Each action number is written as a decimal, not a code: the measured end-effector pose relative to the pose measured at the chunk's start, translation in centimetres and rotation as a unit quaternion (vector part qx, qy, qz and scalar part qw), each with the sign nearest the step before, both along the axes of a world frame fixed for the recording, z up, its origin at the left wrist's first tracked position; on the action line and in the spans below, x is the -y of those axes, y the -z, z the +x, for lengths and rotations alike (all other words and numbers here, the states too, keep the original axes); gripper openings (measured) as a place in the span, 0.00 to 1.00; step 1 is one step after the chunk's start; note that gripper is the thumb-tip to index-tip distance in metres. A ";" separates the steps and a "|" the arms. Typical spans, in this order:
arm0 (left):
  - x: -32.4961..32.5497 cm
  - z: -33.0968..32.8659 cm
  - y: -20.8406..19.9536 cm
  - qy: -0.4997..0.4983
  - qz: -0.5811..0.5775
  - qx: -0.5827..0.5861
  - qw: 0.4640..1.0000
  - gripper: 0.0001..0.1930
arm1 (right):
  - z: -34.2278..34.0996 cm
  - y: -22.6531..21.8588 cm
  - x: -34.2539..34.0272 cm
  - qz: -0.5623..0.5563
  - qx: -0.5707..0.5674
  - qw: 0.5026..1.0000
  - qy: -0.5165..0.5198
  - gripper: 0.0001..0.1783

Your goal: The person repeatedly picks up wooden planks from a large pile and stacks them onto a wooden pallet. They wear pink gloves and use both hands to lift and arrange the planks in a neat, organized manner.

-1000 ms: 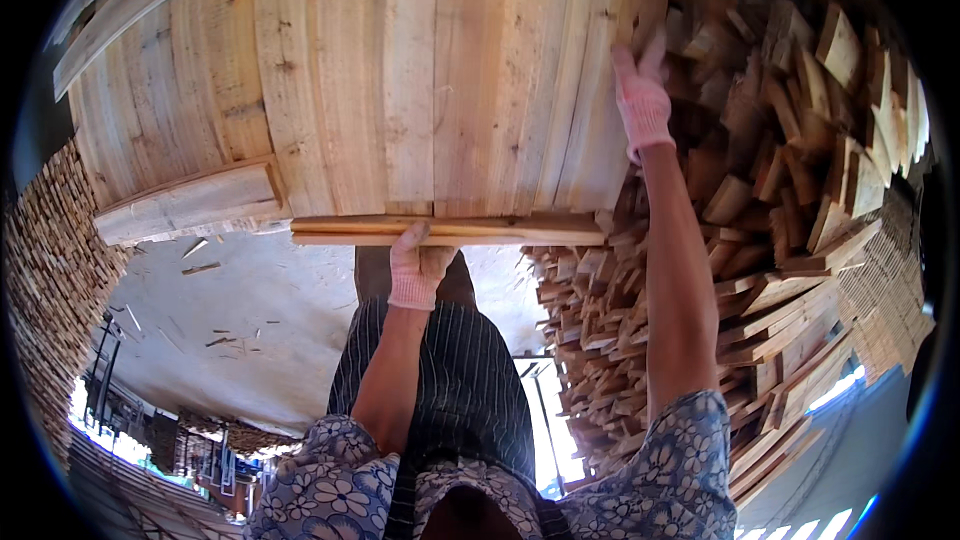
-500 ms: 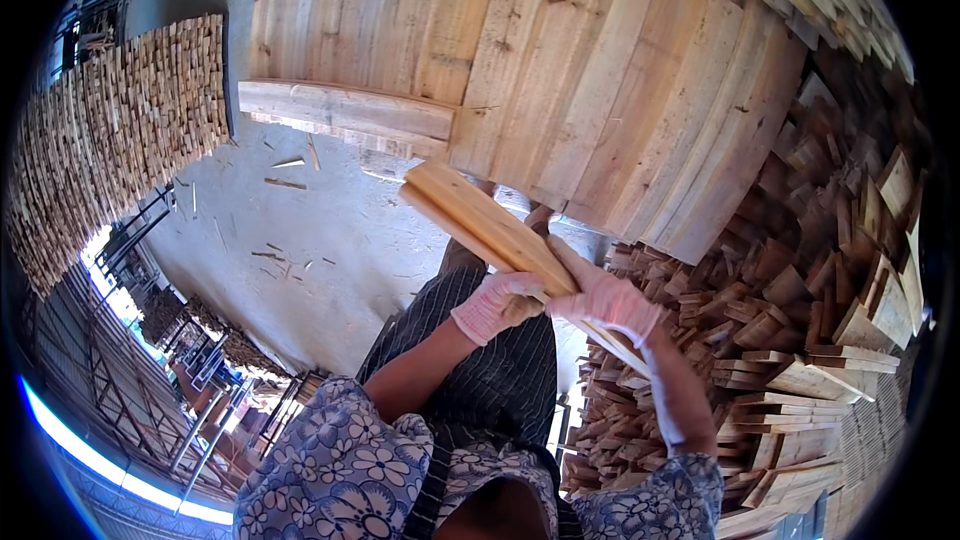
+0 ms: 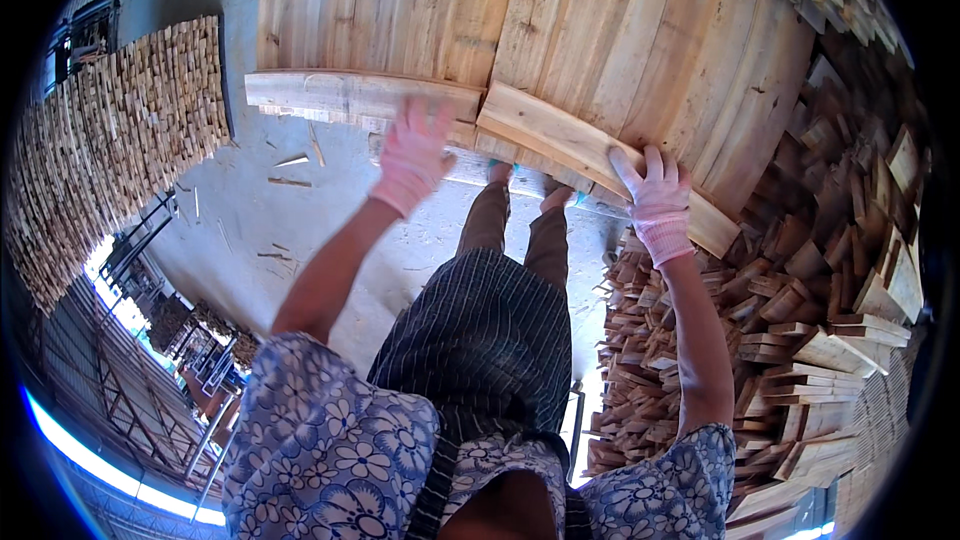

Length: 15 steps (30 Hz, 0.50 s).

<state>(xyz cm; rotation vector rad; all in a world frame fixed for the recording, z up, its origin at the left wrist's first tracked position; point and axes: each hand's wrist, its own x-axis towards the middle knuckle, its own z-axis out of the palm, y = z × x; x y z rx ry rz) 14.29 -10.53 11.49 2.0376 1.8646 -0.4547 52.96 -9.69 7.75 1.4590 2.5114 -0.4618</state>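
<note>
Laid along the near edge of a wide layer of planks [image 3: 560, 30] are two narrow boards, end to end. My right hand [image 3: 660, 205], in a pink-and-white glove, lies across the right-hand board [image 3: 560, 132] with fingers spread over it. That board slants down toward the right, its right end by the offcut heap. My left hand [image 3: 410, 160], gloved alike and smeared by motion, is raised with fingers apart and nothing in it. It is nearest to the left-hand board [image 3: 330, 92], partly covering it; whether they touch I cannot tell.
A heap of wood offcuts [image 3: 665, 340] rises close on my right, with more boards piled beyond it. At left stands a tall stack of wood strips [image 3: 115, 140]. Wood slivers lie on the concrete floor [image 3: 240, 225]. My feet are near the plank layer.
Both hands held boards in front of my body. They have moved forward and apart; one board now lies on the plank edge under my right hand, and my left hand has let go.
</note>
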 end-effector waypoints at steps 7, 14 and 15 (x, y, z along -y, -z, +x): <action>-6.2 -4.7 4.0 0.132 -0.078 -0.092 0.984 0.32 | -0.1 -2.3 -2.1 -0.113 0.053 0.991 -0.048 0.47; -5.3 -6.6 5.6 0.248 -0.006 -0.077 0.966 0.26 | -1.0 -2.4 -3.7 -0.186 0.010 0.982 -0.039 0.39; -5.2 -7.0 5.0 0.244 -0.013 -0.087 0.966 0.27 | -2.1 -3.8 -5.0 -0.217 0.060 0.972 -0.074 0.37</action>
